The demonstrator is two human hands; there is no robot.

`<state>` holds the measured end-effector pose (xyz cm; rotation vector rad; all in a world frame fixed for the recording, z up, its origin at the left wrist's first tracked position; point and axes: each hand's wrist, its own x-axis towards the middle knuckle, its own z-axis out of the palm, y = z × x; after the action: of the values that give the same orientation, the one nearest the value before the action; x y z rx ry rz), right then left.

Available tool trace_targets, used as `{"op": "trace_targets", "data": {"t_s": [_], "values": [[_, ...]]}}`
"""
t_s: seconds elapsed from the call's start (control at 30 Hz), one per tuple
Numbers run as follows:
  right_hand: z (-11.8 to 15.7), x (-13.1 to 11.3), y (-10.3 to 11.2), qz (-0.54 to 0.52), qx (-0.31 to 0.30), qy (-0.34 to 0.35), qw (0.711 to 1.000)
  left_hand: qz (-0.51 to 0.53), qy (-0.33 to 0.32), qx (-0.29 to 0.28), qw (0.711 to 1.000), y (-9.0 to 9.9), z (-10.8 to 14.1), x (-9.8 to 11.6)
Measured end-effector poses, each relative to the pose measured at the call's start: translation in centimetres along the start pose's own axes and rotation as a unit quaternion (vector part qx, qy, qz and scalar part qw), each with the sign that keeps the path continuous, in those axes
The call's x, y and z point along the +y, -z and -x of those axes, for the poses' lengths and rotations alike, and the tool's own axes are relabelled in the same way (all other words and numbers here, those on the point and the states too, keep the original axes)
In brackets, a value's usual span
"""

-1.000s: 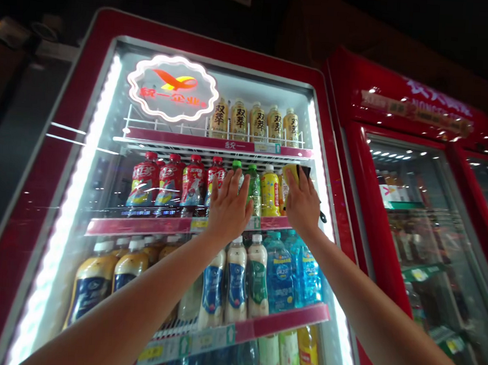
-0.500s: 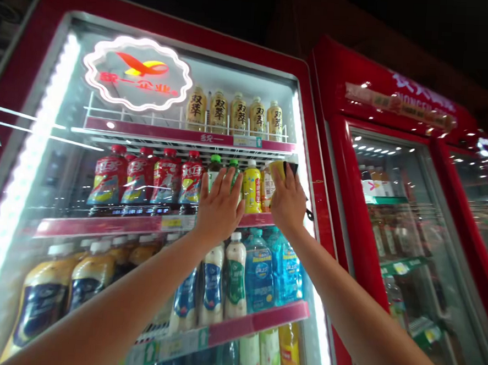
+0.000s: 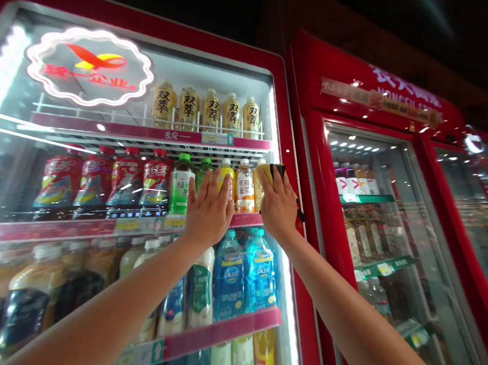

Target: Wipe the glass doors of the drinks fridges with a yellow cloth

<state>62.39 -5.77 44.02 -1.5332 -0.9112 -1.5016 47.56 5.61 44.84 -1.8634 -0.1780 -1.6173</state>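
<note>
A glass door (image 3: 112, 240) of a lit drinks fridge fills the left and middle of the view. My left hand (image 3: 209, 210) lies on the glass with its fingers spread and nothing in it, in front of the green and yellow bottles. To its right, my right hand (image 3: 279, 206) presses a yellow and black item (image 3: 276, 171), which looks like a cloth or sponge, near the door's right side. A dark loop hangs beside that wrist. Behind the glass stand red-labelled bottles (image 3: 126, 178) and a green-capped bottle (image 3: 181, 187).
The red door frame (image 3: 290, 130) runs down the right of the glass. A second red fridge (image 3: 327, 94) with more bottles stands on the right. Blue bottles (image 3: 230, 275) sit on a lower shelf. A glowing logo sign (image 3: 96, 66) is at the upper left.
The view has shifted right, so the fridge and its bottles appear further left. Both hands are still raised at the glass, my right one still with the yellow and black item.
</note>
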Motion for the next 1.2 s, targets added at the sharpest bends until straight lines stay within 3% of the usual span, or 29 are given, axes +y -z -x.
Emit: {"op": "trace_targets", "data": {"t_s": [0.1, 0.2, 0.3, 0.43, 0.53, 0.63, 0.77, 0.97, 1.03, 1.2], "values": [[0.8, -0.3, -0.2, -0.009, -0.018, 0.047, 0.999, 0.004, 0.003, -0.012, 1.0, -0.5, 0.0, 1.3], [-1.7, 0.4, 0.0, -0.01, -0.03, 0.075, 0.997, 0.006, -0.007, -0.017, 1.0, -1.1, -0.8, 2.5], [-3.8, 2.1, 0.3, -0.016, -0.017, 0.062, 0.998, 0.005, -0.004, -0.026, 1.0, -1.4, -1.5, 3.6], [-1.8, 3.4, 0.6, -0.014, -0.01, 0.033, 0.999, 0.0, 0.007, -0.035, 0.999, -1.5, -1.0, 4.6], [-0.3, 3.0, 0.7, -0.003, -0.036, 0.06, 0.998, -0.011, 0.003, -0.037, 0.999, -1.5, -0.4, 5.1], [-2.0, 3.2, 0.7, -0.008, -0.031, 0.091, 0.995, -0.021, -0.008, -0.045, 0.999, -1.6, -0.6, 5.5], [-4.5, 4.7, 0.7, -0.019, -0.015, 0.075, 0.997, -0.017, -0.02, -0.052, 0.998, -1.8, -1.0, 6.2], [0.2, 6.4, 0.6, -0.009, -0.023, 0.054, 0.998, -0.003, -0.022, -0.05, 0.999, -1.9, 0.8, 6.7], [0.6, 6.6, 0.5, -0.012, -0.022, 0.063, 0.998, 0.001, -0.024, -0.047, 0.999, -2.0, 1.4, 6.8], [-4.1, 7.1, 0.5, -0.016, -0.031, 0.044, 0.998, 0.003, -0.018, -0.055, 0.998, -2.1, 1.1, 7.2]]}}
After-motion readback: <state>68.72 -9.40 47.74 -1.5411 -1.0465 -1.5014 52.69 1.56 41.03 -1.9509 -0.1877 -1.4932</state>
